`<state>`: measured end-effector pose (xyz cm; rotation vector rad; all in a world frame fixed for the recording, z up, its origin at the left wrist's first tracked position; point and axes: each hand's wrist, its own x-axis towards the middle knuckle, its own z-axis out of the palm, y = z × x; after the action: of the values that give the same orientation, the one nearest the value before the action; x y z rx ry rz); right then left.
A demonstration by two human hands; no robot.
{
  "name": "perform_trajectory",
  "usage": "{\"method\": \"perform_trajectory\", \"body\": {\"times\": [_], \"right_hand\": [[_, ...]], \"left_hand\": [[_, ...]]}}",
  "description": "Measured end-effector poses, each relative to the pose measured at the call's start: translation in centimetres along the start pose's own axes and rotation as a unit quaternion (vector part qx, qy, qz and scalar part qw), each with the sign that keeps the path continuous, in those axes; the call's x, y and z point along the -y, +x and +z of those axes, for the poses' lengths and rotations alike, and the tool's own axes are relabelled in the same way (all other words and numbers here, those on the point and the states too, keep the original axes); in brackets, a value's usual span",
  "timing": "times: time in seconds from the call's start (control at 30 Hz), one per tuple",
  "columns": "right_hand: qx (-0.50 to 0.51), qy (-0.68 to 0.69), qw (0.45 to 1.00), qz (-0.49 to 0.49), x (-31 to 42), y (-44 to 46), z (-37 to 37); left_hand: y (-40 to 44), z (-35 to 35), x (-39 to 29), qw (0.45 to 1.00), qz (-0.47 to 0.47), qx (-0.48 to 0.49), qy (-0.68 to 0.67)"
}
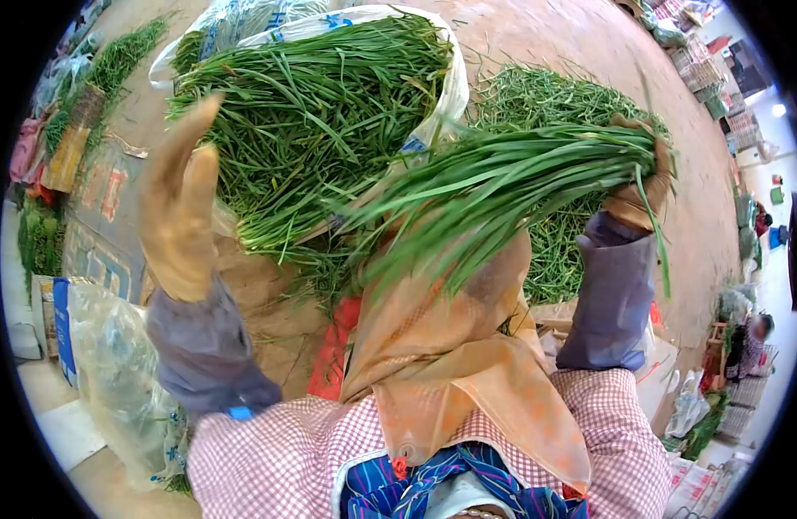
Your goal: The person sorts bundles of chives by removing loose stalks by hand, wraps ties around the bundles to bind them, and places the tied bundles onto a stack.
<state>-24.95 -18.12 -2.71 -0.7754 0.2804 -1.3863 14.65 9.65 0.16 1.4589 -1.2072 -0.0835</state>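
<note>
My left hand (184, 208), in a tan glove, is raised at the left with its fingers apart and nothing in it. At the right, my right hand (642, 177), also gloved, is wrapped round one end of a bunch of long green leafy stalks (511, 177). The bunch stretches leftward over the orange apron (468, 346), its loose ends blurred. Beyond my hands lies a large heap of similar green stalks (321, 121) on a white plastic sheet (455, 78).
Loose green stalks (554, 95) lie on the floor behind and below the held bunch. Clear plastic bags (122, 372) stand at the lower left. A person (749, 346) sits at the far right, near crates (749, 394). More greens (126, 56) lie at the upper left.
</note>
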Motion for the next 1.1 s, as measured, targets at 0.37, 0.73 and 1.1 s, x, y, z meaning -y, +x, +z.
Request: {"method": "perform_trajectory", "body": {"times": [0.37, 0.73, 1.1], "right_hand": [[0.015, 0.21, 0.976, 0.055, 0.9, -7.0, -0.4], [0.046, 0.313, 0.949, 0.023, 1.2, -9.0, -8.8], [-0.528, 0.043, 0.805, 0.268, -6.4, -13.1, -22.3]], "left_hand": [[-2.1, 21.9, -7.7, 0.682, -0.132, 0.638, -0.332], [-11.3, 23.9, -9.8, 0.472, -0.516, 0.6, -0.389], [3.6, 32.2, -9.1, 0.73, -0.179, 0.649, -0.115]]}}
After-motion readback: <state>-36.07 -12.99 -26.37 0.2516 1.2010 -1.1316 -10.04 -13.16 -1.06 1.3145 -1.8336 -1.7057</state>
